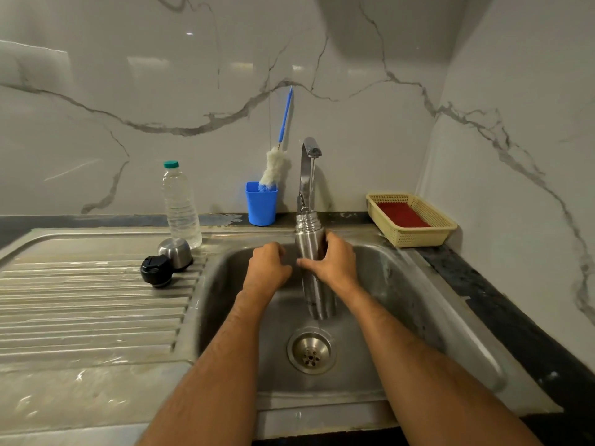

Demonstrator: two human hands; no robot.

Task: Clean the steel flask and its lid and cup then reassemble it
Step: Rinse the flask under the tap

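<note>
One head-worn wide-angle view, looking forward and down over both forearms, close above the sink (370, 375), facing the marble wall (193, 91) behind the tap (307, 169).

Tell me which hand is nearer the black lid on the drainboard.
Left. The left hand hangs over the basin just right of the black lid, holding nothing; the right hand is farther right, gripping the steel flask.
</note>
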